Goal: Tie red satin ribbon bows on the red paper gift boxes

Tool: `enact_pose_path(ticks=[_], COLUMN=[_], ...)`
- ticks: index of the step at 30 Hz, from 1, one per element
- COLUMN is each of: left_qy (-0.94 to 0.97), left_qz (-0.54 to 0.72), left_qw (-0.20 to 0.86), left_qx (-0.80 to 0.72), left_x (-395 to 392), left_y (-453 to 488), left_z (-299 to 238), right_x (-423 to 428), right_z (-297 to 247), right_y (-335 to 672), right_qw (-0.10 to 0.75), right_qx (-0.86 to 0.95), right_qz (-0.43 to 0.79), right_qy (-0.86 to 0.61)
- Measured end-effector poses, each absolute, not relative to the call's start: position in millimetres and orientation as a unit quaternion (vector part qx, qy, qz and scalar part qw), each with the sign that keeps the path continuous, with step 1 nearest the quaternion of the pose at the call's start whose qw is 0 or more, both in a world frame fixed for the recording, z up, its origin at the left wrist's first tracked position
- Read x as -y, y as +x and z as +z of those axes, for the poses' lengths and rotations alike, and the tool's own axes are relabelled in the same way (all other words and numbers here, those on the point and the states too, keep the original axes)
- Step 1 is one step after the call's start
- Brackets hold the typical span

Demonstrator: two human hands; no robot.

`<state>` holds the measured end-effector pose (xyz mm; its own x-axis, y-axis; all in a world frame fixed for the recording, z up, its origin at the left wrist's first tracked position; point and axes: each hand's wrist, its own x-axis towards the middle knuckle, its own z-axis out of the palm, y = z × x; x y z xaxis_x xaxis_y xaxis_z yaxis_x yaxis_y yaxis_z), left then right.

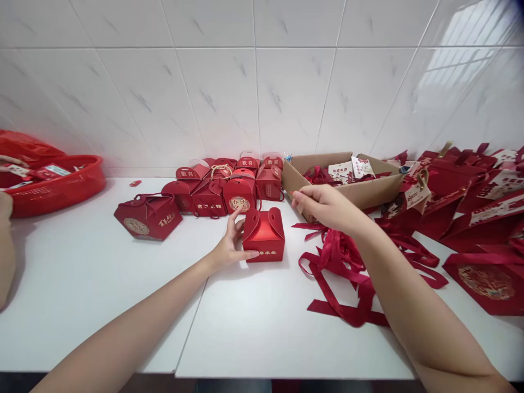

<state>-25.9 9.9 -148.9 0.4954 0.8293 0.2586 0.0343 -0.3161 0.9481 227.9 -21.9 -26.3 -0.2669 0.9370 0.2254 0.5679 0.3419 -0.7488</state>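
Standing midway between front and back edges of the counter (245, 327): one red gift box (264, 240), upright, directly right of the left hand (228, 245), whose thumb and fingers hold its left side. Right hand (323, 204): fingertips pinched together, raised, right of the gift box, near cardboard tray (372, 191).

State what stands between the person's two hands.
In the head view, a red box with pale lettering, touching the left hand, stands there.
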Motion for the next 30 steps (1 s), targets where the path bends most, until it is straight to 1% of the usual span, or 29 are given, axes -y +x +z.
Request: enact_pose_path(ticks=[3,9,12,17,23,26,30], left_qy=[0.728,0.758,0.758,0.769,0.776,0.767,0.767], left_qz=[0.397,0.392,0.392,0.377,0.372,0.368,0.365], left_qw=[0.473,0.444,0.441,0.431,0.433,0.44,0.443], left_qx=[-0.298,-0.274,-0.278,-0.282,-0.27,-0.287,-0.287], left_x=[-9.0,-7.7,-4.9,1.5,4.1,3.7,4.1], left_y=[-25.4,-24.5,-24.3,-22.7,-22.2,-23.2,-23.7], left_z=[-151.0,-154.5,-154.6,-153.3,-154.1,-155.4,-154.6], right_x=[13.6,10.6,12.3,13.5,17.8,22.5,25.8], right_z=[-39.4,-48.4,-48.7,-50.6,-47.4,-43.5,-41.7], right_y=[217.9,216.0,215.2,213.6,216.7,217.5,215.0], right_qw=[0.282,0.23,0.219,0.227,0.22,0.214,0.231], right_qx=[0.74,0.719,0.727,0.753,0.761,0.763,0.763], right_qz=[0.323,0.369,0.34,0.263,0.201,0.182,0.178], right_qy=[-0.519,-0.542,-0.554,-0.559,-0.576,-0.582,-0.577])
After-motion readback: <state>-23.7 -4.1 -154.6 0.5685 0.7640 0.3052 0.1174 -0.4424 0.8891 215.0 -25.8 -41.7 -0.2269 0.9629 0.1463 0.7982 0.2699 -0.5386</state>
